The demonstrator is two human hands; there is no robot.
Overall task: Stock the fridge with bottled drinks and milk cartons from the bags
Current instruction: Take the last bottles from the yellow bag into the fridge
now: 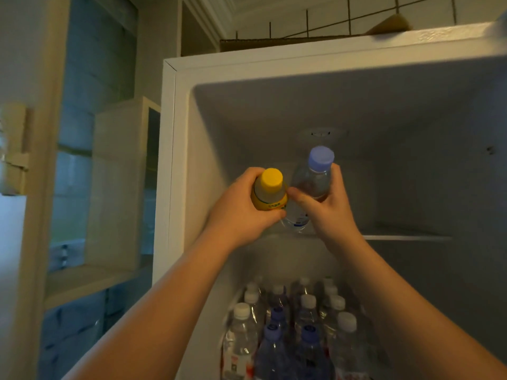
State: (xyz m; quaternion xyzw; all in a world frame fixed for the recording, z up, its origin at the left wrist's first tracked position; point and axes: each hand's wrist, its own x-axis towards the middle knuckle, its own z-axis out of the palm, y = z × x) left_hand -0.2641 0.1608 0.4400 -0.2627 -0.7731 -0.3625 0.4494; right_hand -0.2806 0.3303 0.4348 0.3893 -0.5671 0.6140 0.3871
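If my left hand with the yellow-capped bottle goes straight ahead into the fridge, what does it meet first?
Likely the fridge's grey back wall; the left hand and yellow-capped plastic bottle face open space, though depth is unclear.

Each hand's grip holds a bottle: left hand [241, 207] the yellow-capped bottle [270, 192], right hand [326, 207] the blue-capped bottle [315, 176].
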